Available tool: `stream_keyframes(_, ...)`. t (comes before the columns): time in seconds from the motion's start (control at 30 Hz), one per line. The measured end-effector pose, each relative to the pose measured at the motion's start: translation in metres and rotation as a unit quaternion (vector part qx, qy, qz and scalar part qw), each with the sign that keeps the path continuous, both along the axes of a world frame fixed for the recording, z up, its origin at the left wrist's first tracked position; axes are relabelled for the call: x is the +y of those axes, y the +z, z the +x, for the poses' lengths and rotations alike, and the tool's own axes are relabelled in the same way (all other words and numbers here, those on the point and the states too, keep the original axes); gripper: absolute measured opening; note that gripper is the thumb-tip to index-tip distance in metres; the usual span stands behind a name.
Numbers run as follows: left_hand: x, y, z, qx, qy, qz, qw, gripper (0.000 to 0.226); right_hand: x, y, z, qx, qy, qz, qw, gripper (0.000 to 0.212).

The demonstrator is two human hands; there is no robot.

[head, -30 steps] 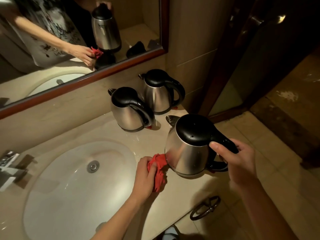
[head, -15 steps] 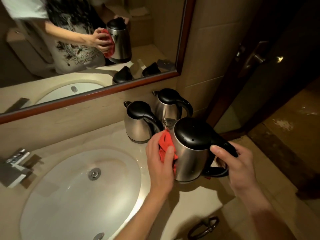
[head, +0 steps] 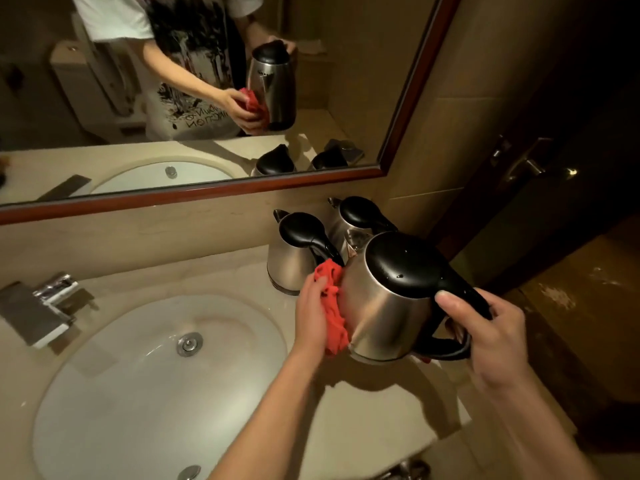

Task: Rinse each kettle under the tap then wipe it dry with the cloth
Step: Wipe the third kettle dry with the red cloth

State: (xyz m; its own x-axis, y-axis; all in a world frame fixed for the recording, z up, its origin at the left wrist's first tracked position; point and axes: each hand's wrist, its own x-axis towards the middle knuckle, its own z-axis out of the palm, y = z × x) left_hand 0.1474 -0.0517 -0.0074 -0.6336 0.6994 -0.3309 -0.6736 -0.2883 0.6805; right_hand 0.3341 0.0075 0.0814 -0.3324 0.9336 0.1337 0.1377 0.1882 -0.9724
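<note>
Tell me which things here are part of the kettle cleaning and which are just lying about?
Part of the job:
held kettle, gripped by the right hand
red cloth, pressed on it by the left hand
two kettles behind
tap
sink

Just there:
mirror
door handle

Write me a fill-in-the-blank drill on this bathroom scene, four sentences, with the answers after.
1. The left hand presses a ____ cloth against the held kettle.
2. The right hand grips that kettle by its ____.
3. ____ other kettles stand on the counter behind it.
4. The sink lies to the ____ of the held kettle.

Answers: red; handle; two; left
</note>
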Motion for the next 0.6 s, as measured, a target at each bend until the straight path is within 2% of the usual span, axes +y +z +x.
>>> stream_keyframes(0.07,-0.002,0.005,-0.003,-0.039,0.009,-0.001,0.999,0.024,-0.001,0.002,-0.004,0.004,0.000,-0.005,1.000,0.096)
stream_keyframes(0.1,-0.003,0.009,0.003,-0.013,0.031,-0.013,0.999,0.022,-0.001,0.002,-0.006,0.006,-0.003,-0.009,1.000,0.096)
stream_keyframes(0.17,-0.010,0.018,0.022,0.083,0.109,-0.051,0.989,0.016,-0.004,0.002,-0.013,0.015,-0.007,-0.018,1.000,0.086)
stream_keyframes(0.2,-0.015,0.025,0.033,0.158,0.147,-0.069,0.974,0.012,-0.005,0.002,-0.017,0.022,-0.005,-0.022,0.999,0.081)
stream_keyframes(0.23,-0.018,0.029,0.045,0.254,0.188,-0.089,0.945,0.015,-0.006,0.000,-0.021,0.029,-0.003,-0.026,0.999,0.078)
stream_keyframes(0.3,-0.018,0.040,0.066,0.425,0.240,-0.130,0.863,0.024,-0.008,-0.001,-0.030,0.046,-0.001,-0.029,0.999,0.067)
stream_keyframes(0.4,-0.012,0.061,0.076,0.614,0.255,-0.127,0.736,0.026,-0.009,-0.004,-0.037,0.061,0.000,-0.028,0.998,0.051)
stream_keyframes(0.47,-0.009,0.064,0.068,0.694,0.246,-0.130,0.663,0.026,-0.009,-0.002,-0.038,0.073,0.008,-0.024,0.997,0.048)
stream_keyframes(0.6,-0.013,0.090,0.042,0.748,0.190,-0.120,0.625,0.026,-0.008,0.001,-0.041,0.098,0.028,-0.013,0.995,0.058)
